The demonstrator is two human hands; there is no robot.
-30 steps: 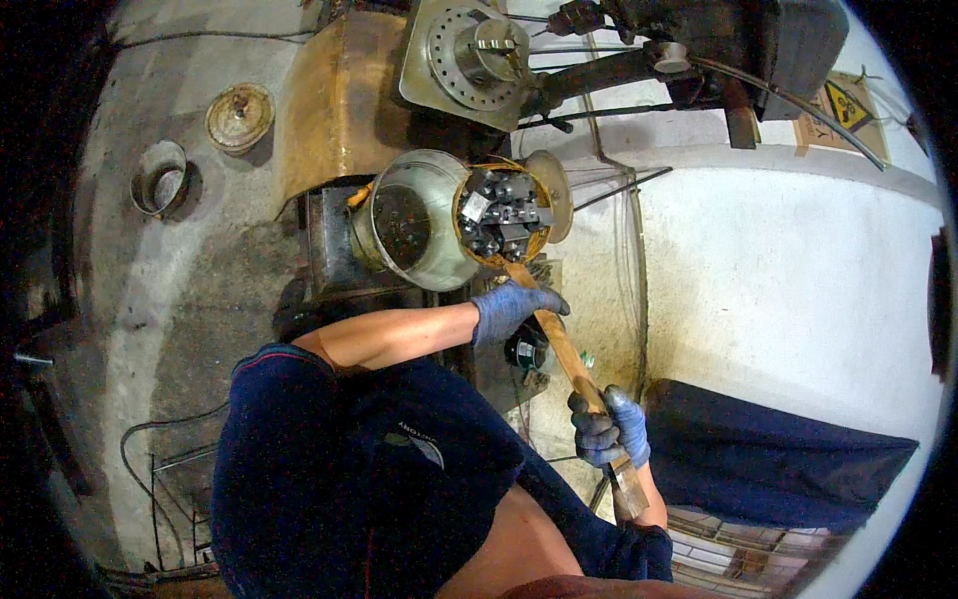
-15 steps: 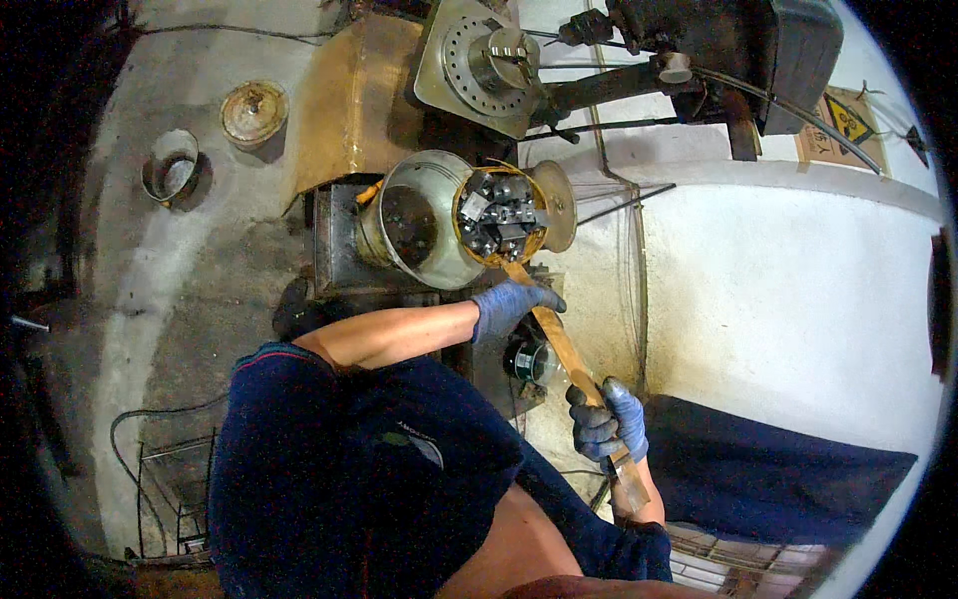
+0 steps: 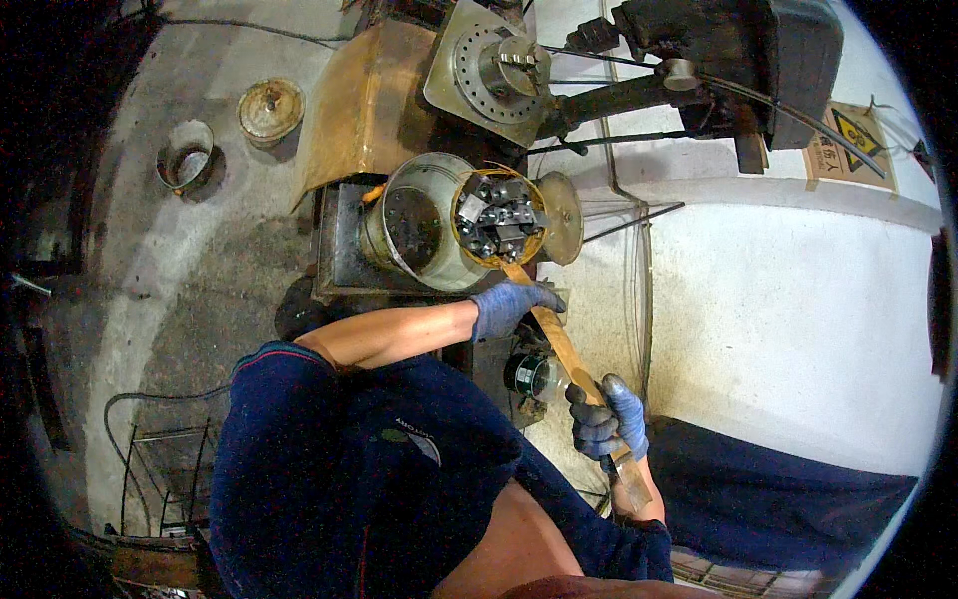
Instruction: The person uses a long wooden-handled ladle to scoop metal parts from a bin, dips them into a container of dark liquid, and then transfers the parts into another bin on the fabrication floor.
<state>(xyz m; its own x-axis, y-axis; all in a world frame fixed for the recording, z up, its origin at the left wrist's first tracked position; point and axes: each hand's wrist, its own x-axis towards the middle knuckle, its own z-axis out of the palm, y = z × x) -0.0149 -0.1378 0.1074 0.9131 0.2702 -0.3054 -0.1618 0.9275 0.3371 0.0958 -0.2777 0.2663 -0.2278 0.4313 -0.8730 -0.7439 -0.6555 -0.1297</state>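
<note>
Little has moved: the background has slid slightly rightward, while the blue-gloved left hand (image 3: pixel 509 307) and right hand (image 3: pixel 611 414) match their earlier pose, fingers wrapped around a flat tan wooden handle (image 3: pixel 561 344). Just beyond the left fingers, a round yellow-rimmed basket (image 3: pixel 486 261) of dark metal parts (image 3: pixel 504 215) overlaps a grey metal bucket (image 3: pixel 444 260). Probably steadying the load; moving it calls for firm grips.

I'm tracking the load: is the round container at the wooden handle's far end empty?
No, dark metal parts fill the round yellow-rimmed container at the far end of the wooden handle.
</note>
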